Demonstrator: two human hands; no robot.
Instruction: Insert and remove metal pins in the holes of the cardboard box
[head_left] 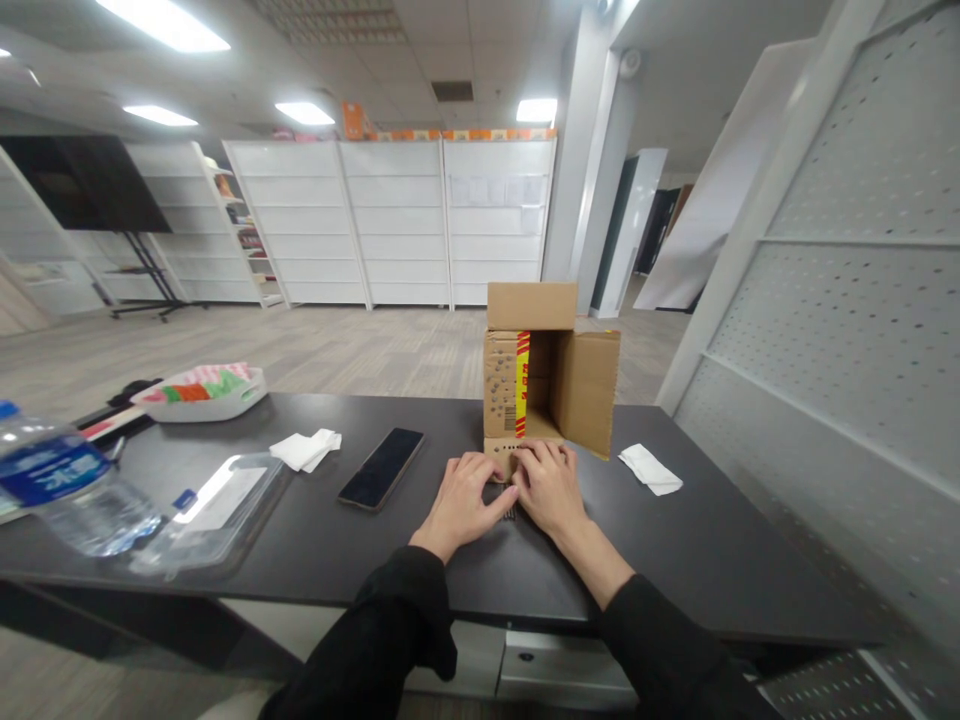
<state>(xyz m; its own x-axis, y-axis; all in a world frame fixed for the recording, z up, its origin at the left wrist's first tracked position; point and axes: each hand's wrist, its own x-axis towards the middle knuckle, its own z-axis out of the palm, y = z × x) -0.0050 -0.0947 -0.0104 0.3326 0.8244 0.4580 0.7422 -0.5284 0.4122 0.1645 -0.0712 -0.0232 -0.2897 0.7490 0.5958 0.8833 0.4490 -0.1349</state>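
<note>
A brown cardboard box (537,306) stands on the dark table with its open side facing me. Its left flap (499,385) carries many small shiny studs beside a red and yellow tape strip (523,385). The lower flap (501,447) hangs toward me and shows a row of small dark dots. My left hand (466,500) has its bent fingers on that flap's left part, thumb reaching right. Curled over the flap's right part is my right hand (549,485), its fingertips close to the left thumb. Small dark striped marks (508,508) show below the hands, too small to name.
A phone (382,468) and a crumpled tissue (306,450) lie to the left. Farther left are a clear plastic case (217,512), a water bottle (71,485) and a white basket (201,392). Another tissue (650,469) lies right, near a perforated panel (832,290).
</note>
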